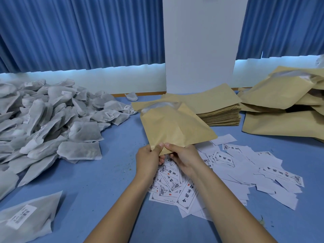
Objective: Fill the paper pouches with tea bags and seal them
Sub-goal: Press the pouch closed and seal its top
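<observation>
A brown paper pouch [175, 125] is held up over the blue table, its clear-lined mouth pointing away from me. My left hand [149, 159] and my right hand [184, 158] both pinch its near corner, thumbs on top and almost touching. A big heap of grey tea bags [49, 123] covers the left side of the table. A flat stack of empty brown pouches [219, 109] lies behind the held one.
Printed white labels [177, 183] and blank paper slips [263, 174] are scattered under and right of my hands. A pile of bulging brown pouches [284, 102] sits at the far right. One large tea bag [26, 216] lies at the near left. A white pillar [201, 50] stands behind.
</observation>
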